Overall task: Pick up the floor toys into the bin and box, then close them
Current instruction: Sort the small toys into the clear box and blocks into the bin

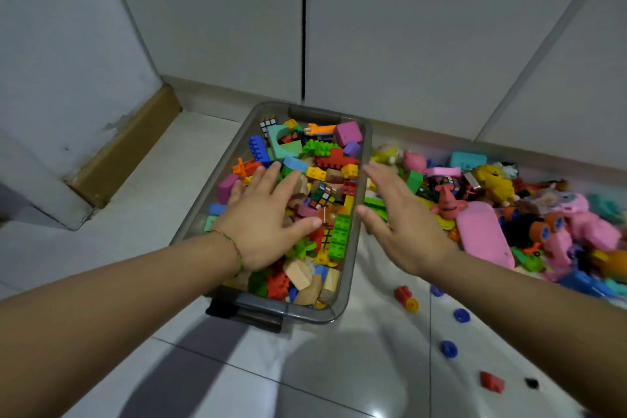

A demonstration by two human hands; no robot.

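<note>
While your left hand (268, 214) lies flat with fingers spread on the coloured plastic blocks (334, 159) filling the grey translucent plastic bin (356, 254), your right hand (403, 224) hovers open and holds nothing just beside the heap of loose floor toys (509, 204).
</note>
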